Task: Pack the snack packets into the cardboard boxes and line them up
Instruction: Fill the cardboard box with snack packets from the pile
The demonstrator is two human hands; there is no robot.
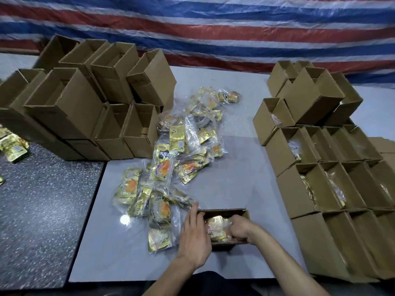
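Gold foil snack packets (pixel 217 228): push them flat with your clutching right hand (pixel 240 230); your flat-fingered left hand (pixel 194 236) braces the brown cardboard box (pixel 222 210).

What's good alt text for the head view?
A person's right hand holds snack packets inside an open cardboard box on a grey table, the left hand resting against its side. Loose packets lie heaped behind; empty boxes stack at left, filled boxes line up at right.
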